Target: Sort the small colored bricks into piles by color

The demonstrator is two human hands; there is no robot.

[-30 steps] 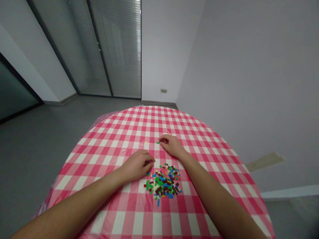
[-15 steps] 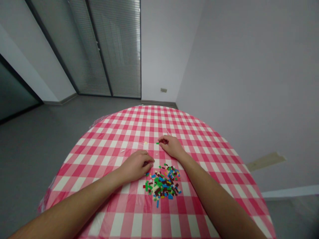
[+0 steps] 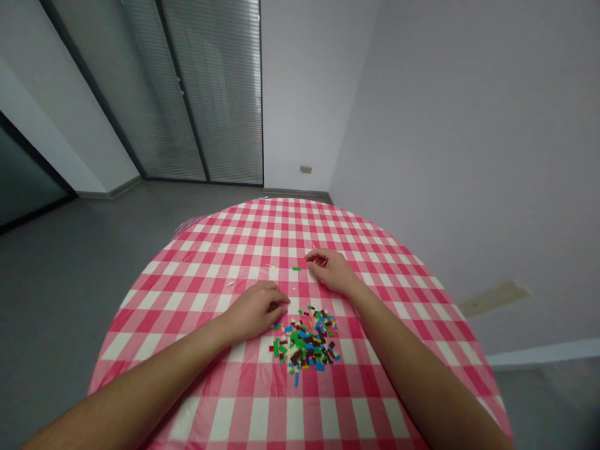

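Observed from across the room: a person sits at a round desk [image 3: 140, 325] covered with a red-and-white checked cloth [image 3: 220, 375], both bare forearms reaching in from the near edge. The main mass of material is a loose pile of small plastic bricks [image 3: 304, 345] near the middle of the cloth, in green, blue, dark brown, cream, yellow and a little red, all lying flat and scattered in one low patch. The left hand [image 3: 253, 310] rests palm down at the pile's upper left edge, fingers curled inward and almost closed, its fingertips just beside the nearest bricks. The right hand [image 3: 330, 272] lies further out, beyond the pile, its fingers loosely curved and narrowly parted, with the fingertips just beside a single green brick [image 3: 297, 268] that sits alone on the cloth. No brick shows between the fingers of either hand, but the curled fingers hide part of the view, so I cannot tell whether either is holding a piece. State of the material at this moment: nearly everything remains in the pile, with that green brick well clear of it and a few tiny pale bits [image 3: 272, 267] scattered on the cloth between the hands. No container or sorted group is visible on the desk. Behind, a grey floor [image 3: 79, 269] runs to a glass door with slatted blinds [image 3: 215, 94].
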